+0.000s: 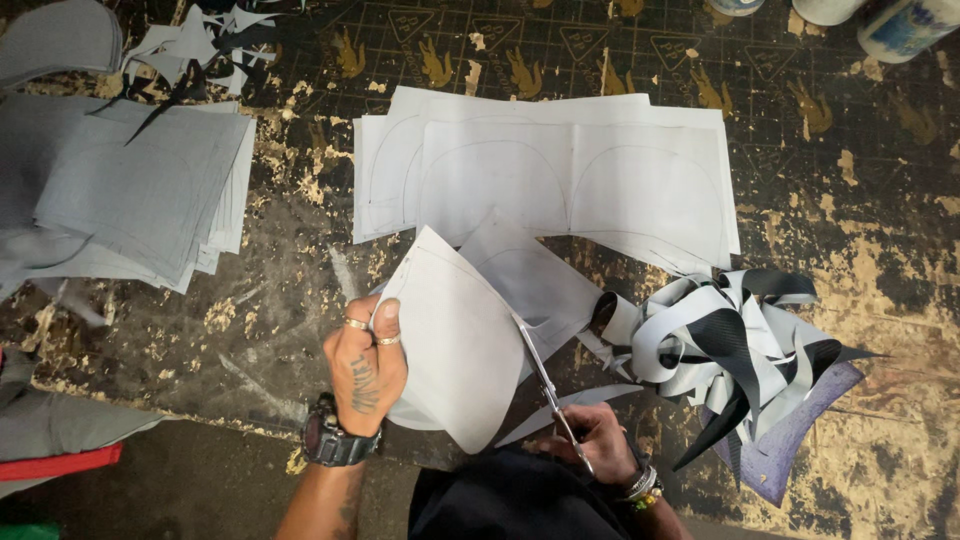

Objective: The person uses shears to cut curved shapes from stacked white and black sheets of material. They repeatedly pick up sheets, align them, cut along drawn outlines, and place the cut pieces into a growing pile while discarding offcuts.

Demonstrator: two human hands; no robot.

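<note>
Grey sheet material is being cut along a traced curve: the left hand (365,365) is pinching a marked panel (455,340) between thumb and fingers, lifting it off the worn cutting mat (850,200), while the right hand (600,445) is gripping scissors (545,380), fingers curled through the handles, blades biting into the panel's right edge. Behind it, a stack of traced sheets (560,170) is lying flat; curled trimmings (735,345) are piling up just to the right, and cut grey pieces (140,195) are sitting well to the left. Judging by the blades, the cut is mid-curve, so the next snip is calling for the panel to be turned into the scissors.
</note>
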